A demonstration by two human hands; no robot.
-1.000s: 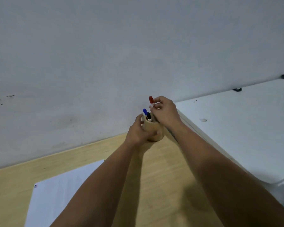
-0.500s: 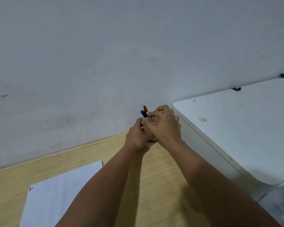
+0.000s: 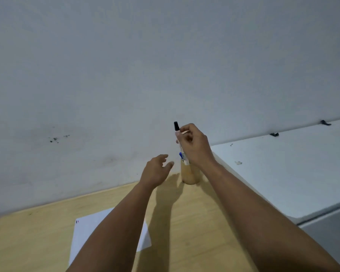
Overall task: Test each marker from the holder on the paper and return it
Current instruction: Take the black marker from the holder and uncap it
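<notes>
A black-capped marker (image 3: 177, 134) is pinched upright in the fingers (image 3: 182, 134) of the right hand (image 3: 194, 146), cap end up, above the fingertips; the barrel is partly hidden behind the hand. The lower end of the marker is seen just over the mouth of the wooden holder (image 3: 189, 173), directly below the right fingers; whether it is clear of the holder cannot be told. A blue-capped marker (image 3: 182, 156) is seen standing in the holder, just under the right fingers, touching or nearly touching the black one's barrel. A red marker is not made out.

The left hand (image 3: 155, 171) is held loose and spread, nothing gripped, fingers (image 3: 165, 157) pointed toward the holder but apart from it, a gap of tabletop (image 3: 194, 222) shadow being seen between them. The holder is set on the wooden tabletop, against the grey wall (image 3: 165, 65), beyond the left fingertips and to their right.

The sheet of paper (image 3: 86, 232) is laid flat on the tabletop well back from both sets of fingers, near the left elbow, partly covered by the left forearm. Small red and blue marks (image 3: 77, 221) are seen at its far left corner. A white cabinet top (image 3: 283, 173) is seen to the right of the right wrist.
</notes>
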